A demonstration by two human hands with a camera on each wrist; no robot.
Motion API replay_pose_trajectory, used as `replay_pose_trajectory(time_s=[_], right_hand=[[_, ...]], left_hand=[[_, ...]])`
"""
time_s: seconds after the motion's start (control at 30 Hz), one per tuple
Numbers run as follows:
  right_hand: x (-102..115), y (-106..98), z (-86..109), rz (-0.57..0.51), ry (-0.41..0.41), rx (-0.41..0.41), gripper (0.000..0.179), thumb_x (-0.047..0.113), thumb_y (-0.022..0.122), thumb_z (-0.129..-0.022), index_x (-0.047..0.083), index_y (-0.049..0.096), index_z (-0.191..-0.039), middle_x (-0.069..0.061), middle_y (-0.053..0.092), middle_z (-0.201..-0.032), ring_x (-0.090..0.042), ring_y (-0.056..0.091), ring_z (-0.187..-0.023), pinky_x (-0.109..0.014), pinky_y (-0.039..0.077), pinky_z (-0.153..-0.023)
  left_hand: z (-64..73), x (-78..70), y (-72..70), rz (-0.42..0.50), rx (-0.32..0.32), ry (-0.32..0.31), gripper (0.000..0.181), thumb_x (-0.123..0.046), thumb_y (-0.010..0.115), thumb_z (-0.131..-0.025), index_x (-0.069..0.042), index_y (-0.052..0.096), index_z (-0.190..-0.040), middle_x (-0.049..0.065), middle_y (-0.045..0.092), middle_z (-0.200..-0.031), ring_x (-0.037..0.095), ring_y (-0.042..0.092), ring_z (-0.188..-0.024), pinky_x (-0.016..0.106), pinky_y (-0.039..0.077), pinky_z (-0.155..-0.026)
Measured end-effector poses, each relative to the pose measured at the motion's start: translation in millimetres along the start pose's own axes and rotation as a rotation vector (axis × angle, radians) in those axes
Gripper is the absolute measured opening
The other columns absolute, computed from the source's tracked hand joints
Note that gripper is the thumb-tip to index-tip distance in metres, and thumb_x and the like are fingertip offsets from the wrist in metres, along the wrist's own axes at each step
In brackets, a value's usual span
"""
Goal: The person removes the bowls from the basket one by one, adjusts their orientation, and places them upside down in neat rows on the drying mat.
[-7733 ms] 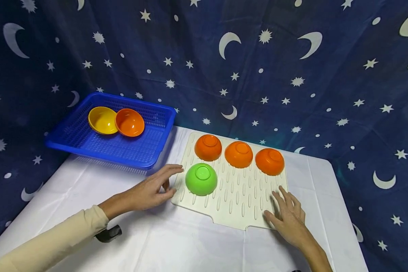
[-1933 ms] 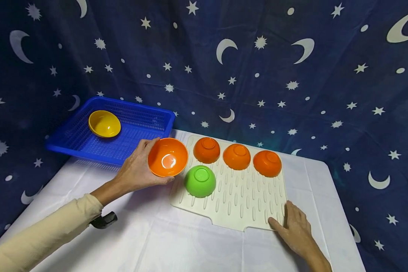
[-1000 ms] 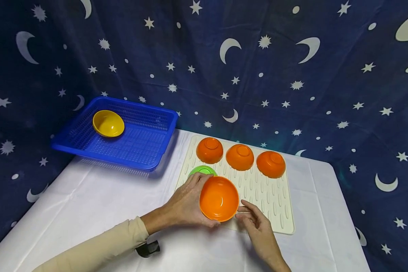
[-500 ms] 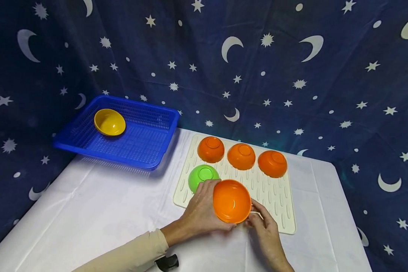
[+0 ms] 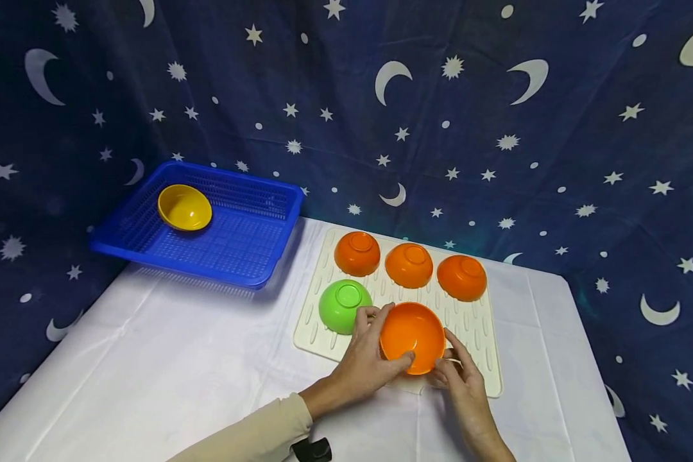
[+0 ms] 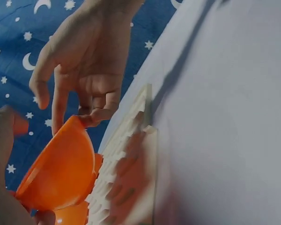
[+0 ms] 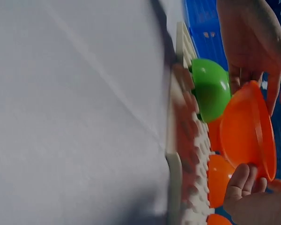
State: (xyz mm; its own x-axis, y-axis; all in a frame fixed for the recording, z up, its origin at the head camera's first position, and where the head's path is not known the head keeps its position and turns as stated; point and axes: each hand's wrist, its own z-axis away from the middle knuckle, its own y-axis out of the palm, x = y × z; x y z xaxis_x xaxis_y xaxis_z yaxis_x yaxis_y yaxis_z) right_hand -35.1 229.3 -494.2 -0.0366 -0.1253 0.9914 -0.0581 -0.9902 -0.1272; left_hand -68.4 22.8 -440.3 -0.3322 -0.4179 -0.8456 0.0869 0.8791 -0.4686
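Observation:
Both hands hold an orange bowl [image 5: 412,333] above the near part of a cream ribbed draining mat [image 5: 485,333]. Its hollow faces up toward the head camera. My left hand [image 5: 360,369] grips its left side, the thumb over the near rim and the fingers round the back. At the right rim, my right hand [image 5: 468,394] pinches with thumb and fingers. The right wrist view has this bowl [image 7: 243,126] tilted between the left hand [image 7: 253,42] and right hand [image 7: 260,206]. An upside-down green bowl [image 5: 341,308] sits on the mat, just behind the left fingers.
Three upside-down orange bowls [image 5: 409,266] form a row along the mat's far edge. A blue perforated basket [image 5: 254,202] at the back left contains a yellow bowl [image 5: 185,208]. White cloth [image 5: 208,346] covers the table, and a starry curtain [image 5: 335,77] hangs behind.
My left hand has taken the orange bowl from the basket and brought it rightward over the mat. The right hand has moved left to meet it and now holds its right rim.

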Motion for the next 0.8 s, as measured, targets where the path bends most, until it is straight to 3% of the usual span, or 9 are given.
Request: replay_pose_trajectory(time_s=[0.1, 0.2, 0.33, 0.43, 0.53, 0.6, 0.7, 0.8], right_hand=[[38.0, 4.5, 6.3, 0.115, -0.006, 0.017, 0.055, 0.019, 0.051, -0.093, 0.025, 0.027, -0.142, -0.012, 0.037, -0.114, -0.024, 0.045, -0.098, -0.024, 0.046, -0.078], [59.9, 7.3, 9.3, 0.212, 0.024, 0.007, 0.060, 0.029, 0.053, -0.092, 0.029, 0.023, -0.143, -0.007, 0.034, -0.120, -0.023, 0.041, -0.104, -0.024, 0.042, -0.081], [16.9, -6.5, -5.1, 0.205, -0.021, 0.020, 0.066, 0.039, 0.056, -0.088, 0.036, 0.018, -0.142, 0.002, 0.027, -0.127, -0.018, 0.039, -0.115, -0.021, 0.041, -0.086], [-3.4, -12.0, -13.2, 0.151, -0.071, 0.044, 0.069, 0.029, 0.058, -0.089, 0.034, 0.016, -0.143, 0.001, 0.022, -0.132, -0.020, 0.036, -0.122, -0.018, 0.039, -0.088], [16.0, -6.8, -10.4, 0.132, -0.090, 0.074, 0.071, 0.017, 0.057, -0.090, 0.027, 0.012, -0.145, -0.003, 0.021, -0.137, -0.021, 0.031, -0.126, -0.016, 0.034, -0.091], [31.5, -3.3, -7.9, 0.125, -0.079, 0.101, 0.072, 0.016, 0.055, -0.091, 0.023, 0.008, -0.145, -0.007, 0.017, -0.141, -0.025, 0.025, -0.129, -0.019, 0.030, -0.096], [50.5, 3.0, -4.3, 0.121, -0.036, 0.117, 0.072, 0.022, 0.056, -0.091, 0.021, 0.008, -0.144, -0.008, 0.014, -0.144, -0.028, 0.018, -0.131, -0.031, 0.023, -0.102], [55.7, 5.3, -3.4, 0.126, -0.001, 0.147, 0.073, 0.022, 0.055, -0.091, 0.019, 0.006, -0.144, -0.010, 0.008, -0.146, -0.032, 0.012, -0.132, -0.045, 0.016, -0.103]], left_hand=[[-1.9, -0.7, -1.9, 0.072, 0.022, 0.007, 0.075, -0.026, 0.067, -0.074, -0.022, 0.031, -0.140, -0.004, 0.028, -0.122, 0.012, 0.037, -0.110, 0.033, 0.037, -0.090], [-3.1, -1.7, -3.5, 0.090, 0.051, 0.038, 0.076, -0.018, 0.064, -0.074, -0.021, 0.029, -0.142, -0.006, 0.028, -0.126, 0.011, 0.037, -0.115, 0.033, 0.034, -0.095], [-4.2, -3.1, -4.0, 0.003, 0.047, 0.091, 0.076, -0.018, 0.063, -0.073, -0.019, 0.030, -0.141, -0.007, 0.029, -0.131, 0.010, 0.031, -0.118, 0.033, 0.028, -0.096], [-5.2, -3.4, -4.7, -0.056, 0.038, 0.109, 0.075, -0.019, 0.063, -0.073, -0.018, 0.031, -0.141, -0.007, 0.029, -0.135, 0.009, 0.029, -0.115, 0.033, 0.027, -0.086], [-5.9, -2.7, -5.1, -0.035, 0.052, 0.106, 0.072, -0.017, 0.061, -0.074, -0.017, 0.032, -0.140, -0.008, 0.027, -0.139, 0.007, 0.037, -0.105, 0.029, 0.028, -0.081], [-5.8, -1.7, -5.1, 0.013, 0.075, 0.094, 0.071, -0.015, 0.060, -0.075, -0.015, 0.032, -0.140, -0.008, 0.026, -0.141, 0.007, 0.045, -0.094, 0.025, 0.034, -0.077], [-3.9, 1.0, -4.5, 0.078, 0.107, 0.064, 0.069, -0.013, 0.059, -0.076, -0.011, 0.032, -0.140, -0.009, 0.023, -0.144, 0.006, 0.049, -0.072, 0.019, 0.042, -0.060], [-0.9, 4.2, -4.0, 0.087, 0.141, 0.034, 0.069, -0.014, 0.058, -0.077, -0.009, 0.031, -0.141, -0.008, 0.020, -0.146, 0.002, 0.048, -0.059, 0.018, 0.041, -0.049]])
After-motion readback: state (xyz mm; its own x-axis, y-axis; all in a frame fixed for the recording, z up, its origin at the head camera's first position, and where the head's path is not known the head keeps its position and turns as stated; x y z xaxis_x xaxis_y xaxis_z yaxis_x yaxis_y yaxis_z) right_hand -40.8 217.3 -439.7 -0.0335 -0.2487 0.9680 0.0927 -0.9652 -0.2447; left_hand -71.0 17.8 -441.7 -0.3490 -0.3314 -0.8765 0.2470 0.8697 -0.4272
